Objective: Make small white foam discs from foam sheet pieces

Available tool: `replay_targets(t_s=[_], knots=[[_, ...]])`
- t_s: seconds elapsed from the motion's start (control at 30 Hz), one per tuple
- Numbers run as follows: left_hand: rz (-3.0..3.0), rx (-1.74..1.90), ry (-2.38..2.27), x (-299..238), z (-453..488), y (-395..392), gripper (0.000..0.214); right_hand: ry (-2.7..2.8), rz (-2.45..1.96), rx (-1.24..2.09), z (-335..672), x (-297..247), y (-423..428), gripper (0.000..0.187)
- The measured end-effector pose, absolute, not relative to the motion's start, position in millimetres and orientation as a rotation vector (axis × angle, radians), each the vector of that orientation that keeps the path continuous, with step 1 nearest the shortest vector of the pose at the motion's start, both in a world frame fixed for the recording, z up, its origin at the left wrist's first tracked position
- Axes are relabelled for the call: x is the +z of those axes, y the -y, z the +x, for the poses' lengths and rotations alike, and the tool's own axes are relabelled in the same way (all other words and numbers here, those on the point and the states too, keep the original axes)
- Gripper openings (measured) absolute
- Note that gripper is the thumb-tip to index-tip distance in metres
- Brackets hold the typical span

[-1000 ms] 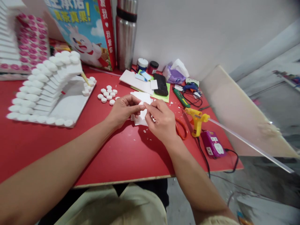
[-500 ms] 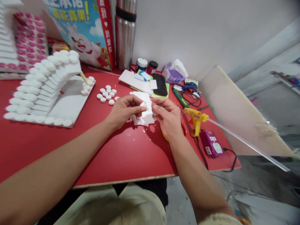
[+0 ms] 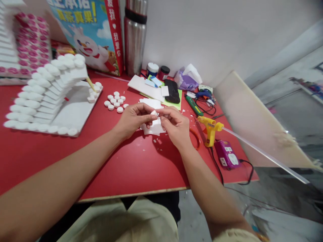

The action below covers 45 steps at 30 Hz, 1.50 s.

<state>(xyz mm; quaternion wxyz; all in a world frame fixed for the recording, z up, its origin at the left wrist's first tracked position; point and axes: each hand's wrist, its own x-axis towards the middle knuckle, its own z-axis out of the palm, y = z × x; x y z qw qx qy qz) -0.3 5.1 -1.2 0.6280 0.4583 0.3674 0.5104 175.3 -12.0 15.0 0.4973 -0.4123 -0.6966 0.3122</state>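
Both hands meet over the red table (image 3: 131, 168). My left hand (image 3: 133, 119) pinches a small white foam piece (image 3: 153, 113) between thumb and fingers. My right hand (image 3: 174, 126) pinches the same piece from the other side, fingertips touching it. Under the hands lies a scrap of white foam sheet (image 3: 154, 127) with cut edges. A cluster of several small white foam discs (image 3: 115, 101) lies just left of the hands. Further left stands a white stepped foam model (image 3: 50, 94) edged with discs.
A yellow glue gun (image 3: 210, 129) with a long glue stick, orange scissors (image 3: 195, 137) and a purple power strip (image 3: 228, 158) sit right of my hands. Behind are a steel flask (image 3: 135, 37), a printed box (image 3: 91, 33), a black case (image 3: 173, 90), foam sheets and a green cutter (image 3: 193, 105).
My right hand drew a little away from the left half a second ago, then came back; both now pinch the small foam piece again. The camera barely shifted.
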Motion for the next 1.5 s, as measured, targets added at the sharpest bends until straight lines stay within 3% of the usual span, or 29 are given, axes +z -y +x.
replay_targets(t_s=[0.13,0.47,0.8,0.9,1.13,1.33,1.5], knots=[[1.075,1.162,-0.870,-0.1,0.1,-4.3,0.032,1.807,-0.964,0.574,175.5,16.1,12.0,0.023],[1.064,1.222,-0.846,-6.2,-1.4,-9.0,0.030,1.561,-1.022,0.858,177.4,11.7,12.5,0.022],[1.054,1.216,-0.871,-5.9,-0.2,-7.3,0.032,1.828,-0.919,0.474,174.5,9.9,13.3,0.030],[0.992,1.243,-0.895,-8.8,-0.5,-9.2,0.033,1.770,-0.944,0.593,173.4,9.1,14.1,0.029],[0.899,1.272,-0.841,-6.4,0.3,-11.1,0.030,1.159,-1.014,1.277,178.8,12.4,3.5,0.019],[0.861,1.163,-0.736,-2.4,-1.2,-8.9,0.037,1.151,-0.971,1.234,181.2,11.9,0.2,0.042],[0.891,1.077,-0.719,-4.8,-2.3,-8.8,0.038,1.265,-0.921,1.223,182.4,18.8,7.3,0.029]])
